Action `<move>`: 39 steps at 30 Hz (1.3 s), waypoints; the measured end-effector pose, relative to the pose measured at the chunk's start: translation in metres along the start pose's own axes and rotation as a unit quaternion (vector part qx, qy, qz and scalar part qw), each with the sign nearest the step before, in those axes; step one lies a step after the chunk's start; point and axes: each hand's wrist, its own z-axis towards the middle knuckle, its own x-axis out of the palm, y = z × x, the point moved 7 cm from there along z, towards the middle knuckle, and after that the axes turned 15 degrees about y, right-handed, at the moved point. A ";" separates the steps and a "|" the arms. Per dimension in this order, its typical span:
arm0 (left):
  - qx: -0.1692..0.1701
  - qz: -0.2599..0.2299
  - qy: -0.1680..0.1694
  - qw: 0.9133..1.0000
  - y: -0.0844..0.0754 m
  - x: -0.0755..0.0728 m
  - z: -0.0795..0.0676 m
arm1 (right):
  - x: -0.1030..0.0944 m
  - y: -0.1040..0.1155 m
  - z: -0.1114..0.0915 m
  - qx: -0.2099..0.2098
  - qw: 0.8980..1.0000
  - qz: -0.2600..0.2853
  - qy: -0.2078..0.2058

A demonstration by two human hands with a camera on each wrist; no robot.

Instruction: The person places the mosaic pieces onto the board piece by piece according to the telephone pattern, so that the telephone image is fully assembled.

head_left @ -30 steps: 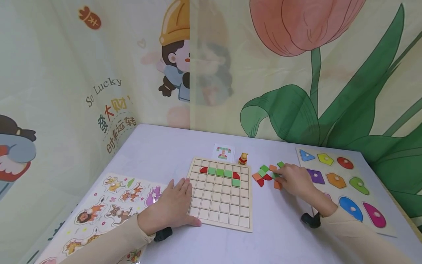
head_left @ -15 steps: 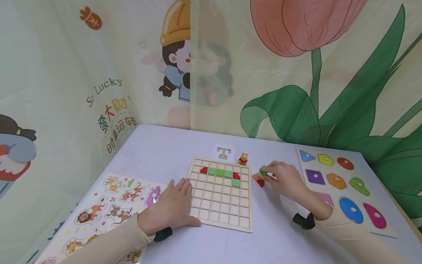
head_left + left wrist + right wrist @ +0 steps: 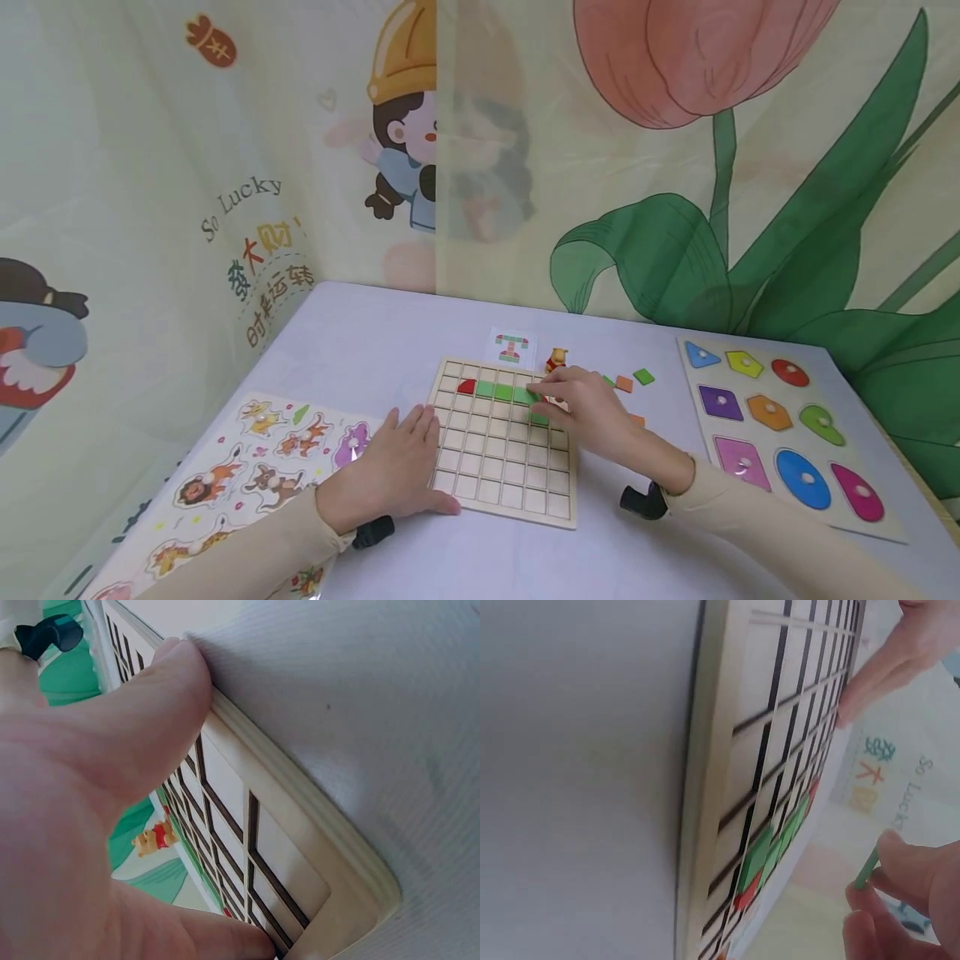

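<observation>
A wooden grid board [image 3: 501, 514] lies mid-table. In its upper part a red quarter-round tile [image 3: 467, 387] and several green tiles [image 3: 503, 392] form a row. My left hand [image 3: 397, 467] rests against the board's left side, fingers straight, with the thumb [image 3: 176, 682] on the near edge in the left wrist view. My right hand [image 3: 588, 412] pinches a green square tile [image 3: 868, 868] between thumb and finger over the board's upper right. In the head view this hand covers the row's right end.
Loose tiles, one a green square [image 3: 643, 377] and one orange [image 3: 624, 383], lie right of the board. Behind it are a pattern card [image 3: 512, 347] and a small bear figure [image 3: 556, 359]. A shape puzzle [image 3: 795, 433] lies right, an animal puzzle [image 3: 270, 450] left.
My right hand first reaches among the loose tiles, then takes a green tile from the pile and carries it left over the board. My left hand stays in place.
</observation>
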 end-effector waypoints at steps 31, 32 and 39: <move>-0.007 0.029 0.000 1.000 -0.001 0.000 0.001 | 0.059 0.049 0.092 0.016 0.978 -0.162 0.134; -0.007 0.029 0.000 1.000 -0.001 0.000 0.000 | 0.059 0.049 0.092 0.018 0.978 -0.162 0.134; -0.009 0.035 0.006 0.999 -0.001 -0.001 0.000 | 0.058 0.048 0.093 0.019 0.980 -0.148 0.134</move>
